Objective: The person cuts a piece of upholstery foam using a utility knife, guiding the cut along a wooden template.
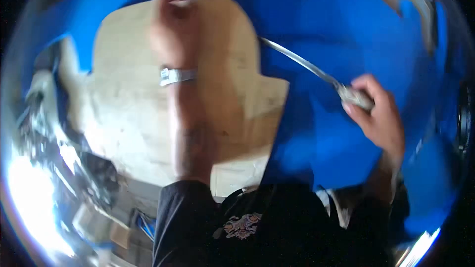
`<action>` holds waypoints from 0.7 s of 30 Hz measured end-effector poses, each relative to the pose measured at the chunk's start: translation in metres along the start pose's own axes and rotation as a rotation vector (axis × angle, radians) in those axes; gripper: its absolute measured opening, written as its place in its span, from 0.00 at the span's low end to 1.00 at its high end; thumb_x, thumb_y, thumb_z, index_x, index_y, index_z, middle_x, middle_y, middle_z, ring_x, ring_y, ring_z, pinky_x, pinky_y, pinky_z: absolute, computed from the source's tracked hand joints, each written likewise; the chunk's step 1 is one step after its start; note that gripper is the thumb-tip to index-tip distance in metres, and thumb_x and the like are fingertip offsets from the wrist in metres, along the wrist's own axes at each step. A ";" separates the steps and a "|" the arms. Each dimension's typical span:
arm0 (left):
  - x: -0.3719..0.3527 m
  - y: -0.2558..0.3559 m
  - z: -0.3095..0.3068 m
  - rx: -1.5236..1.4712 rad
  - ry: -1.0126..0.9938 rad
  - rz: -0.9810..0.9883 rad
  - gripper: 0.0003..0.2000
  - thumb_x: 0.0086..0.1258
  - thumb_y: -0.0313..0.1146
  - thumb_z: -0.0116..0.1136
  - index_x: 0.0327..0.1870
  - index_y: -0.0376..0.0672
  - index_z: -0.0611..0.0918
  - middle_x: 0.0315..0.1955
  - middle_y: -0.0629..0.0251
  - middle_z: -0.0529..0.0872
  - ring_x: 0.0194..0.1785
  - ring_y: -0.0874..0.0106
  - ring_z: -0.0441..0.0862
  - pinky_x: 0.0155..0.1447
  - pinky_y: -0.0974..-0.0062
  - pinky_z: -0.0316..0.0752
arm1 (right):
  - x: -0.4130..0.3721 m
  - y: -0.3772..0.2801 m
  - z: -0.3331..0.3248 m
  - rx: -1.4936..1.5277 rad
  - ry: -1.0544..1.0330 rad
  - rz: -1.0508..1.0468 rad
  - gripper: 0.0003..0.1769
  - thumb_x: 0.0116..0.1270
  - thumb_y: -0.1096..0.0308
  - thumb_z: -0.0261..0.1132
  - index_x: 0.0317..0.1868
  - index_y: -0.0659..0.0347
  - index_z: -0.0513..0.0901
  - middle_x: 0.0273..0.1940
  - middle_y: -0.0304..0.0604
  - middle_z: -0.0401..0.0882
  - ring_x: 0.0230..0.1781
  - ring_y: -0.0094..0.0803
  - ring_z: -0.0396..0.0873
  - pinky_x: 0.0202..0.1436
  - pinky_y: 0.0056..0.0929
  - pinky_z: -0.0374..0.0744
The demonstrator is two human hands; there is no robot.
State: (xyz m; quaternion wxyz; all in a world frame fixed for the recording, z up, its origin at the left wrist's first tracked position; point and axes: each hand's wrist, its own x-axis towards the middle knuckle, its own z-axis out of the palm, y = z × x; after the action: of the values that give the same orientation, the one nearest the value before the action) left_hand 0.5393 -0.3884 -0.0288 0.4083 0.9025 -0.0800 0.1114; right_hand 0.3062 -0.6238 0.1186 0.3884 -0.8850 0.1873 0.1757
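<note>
A large light-brown template with a rounded top lies flat on a blue sheet. My left hand, with a watch at its wrist, rests over the upper part of the template; its fingers are blurred by motion. To the right of the template, my right hand is closed round the handle of a long, thin-bladed knife. The blade points up and left, and its tip is at the template's right edge.
At the lower left are a blurred metallic object and boxes below the work surface. A metal bar runs along the upper right. Bright glare shows at both lower corners.
</note>
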 end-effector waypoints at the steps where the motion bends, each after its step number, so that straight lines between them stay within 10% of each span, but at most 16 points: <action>1: 0.000 0.006 0.000 0.087 0.014 0.041 0.09 0.61 0.39 0.60 0.39 0.48 0.82 0.22 0.60 0.84 0.27 0.61 0.83 0.32 0.65 0.76 | 0.002 0.008 0.006 0.041 -0.006 0.000 0.17 0.61 0.70 0.66 0.49 0.63 0.73 0.35 0.44 0.81 0.34 0.28 0.80 0.36 0.27 0.75; 3: -0.003 0.001 -0.002 0.138 -0.121 0.007 0.09 0.65 0.37 0.53 0.40 0.47 0.82 0.23 0.55 0.84 0.28 0.57 0.82 0.32 0.62 0.76 | -0.004 0.010 0.016 0.319 -0.035 0.111 0.22 0.62 0.69 0.64 0.56 0.62 0.70 0.40 0.40 0.77 0.36 0.27 0.77 0.42 0.26 0.75; 5: 0.001 0.019 -0.004 0.295 -0.265 -0.134 0.09 0.65 0.34 0.50 0.37 0.42 0.82 0.25 0.52 0.83 0.30 0.54 0.82 0.34 0.59 0.76 | -0.008 0.015 0.015 0.363 0.088 0.255 0.22 0.66 0.67 0.59 0.59 0.61 0.68 0.37 0.38 0.74 0.24 0.17 0.66 0.25 0.15 0.66; 8: 0.002 0.018 -0.014 -0.022 -0.162 -0.092 0.07 0.60 0.31 0.52 0.37 0.41 0.79 0.25 0.50 0.81 0.30 0.52 0.80 0.36 0.55 0.74 | 0.020 0.123 0.005 0.314 0.183 -0.003 0.21 0.71 0.60 0.54 0.58 0.63 0.69 0.37 0.37 0.74 0.22 0.17 0.62 0.20 0.15 0.59; 10: -0.001 0.027 -0.030 -0.058 -0.128 -0.075 0.05 0.58 0.30 0.53 0.35 0.46 0.78 0.24 0.54 0.82 0.33 0.54 0.81 0.39 0.57 0.74 | 0.020 0.019 0.024 0.493 0.539 -0.077 0.13 0.61 0.63 0.68 0.31 0.66 0.78 0.30 0.47 0.79 0.24 0.30 0.75 0.25 0.26 0.69; 13: -0.007 0.022 -0.015 -0.078 -0.052 0.015 0.05 0.57 0.29 0.53 0.34 0.44 0.77 0.22 0.55 0.81 0.31 0.55 0.80 0.38 0.58 0.73 | 0.053 0.047 0.016 0.768 0.589 -0.293 0.15 0.62 0.60 0.66 0.31 0.64 0.76 0.30 0.45 0.78 0.24 0.29 0.74 0.24 0.23 0.67; 21: -0.003 0.024 -0.027 -0.087 -0.084 0.009 0.06 0.55 0.28 0.54 0.34 0.42 0.76 0.23 0.53 0.81 0.32 0.54 0.80 0.39 0.57 0.73 | 0.125 0.053 -0.002 0.997 0.568 -0.050 0.20 0.72 0.59 0.53 0.59 0.60 0.68 0.48 0.39 0.75 0.27 0.19 0.65 0.22 0.15 0.62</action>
State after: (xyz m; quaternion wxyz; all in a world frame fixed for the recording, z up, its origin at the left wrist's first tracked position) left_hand 0.5272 -0.3834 0.0048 0.4430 0.8874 -0.1058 0.0717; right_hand 0.3903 -0.6825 0.0298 0.6971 -0.6116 0.3237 -0.1878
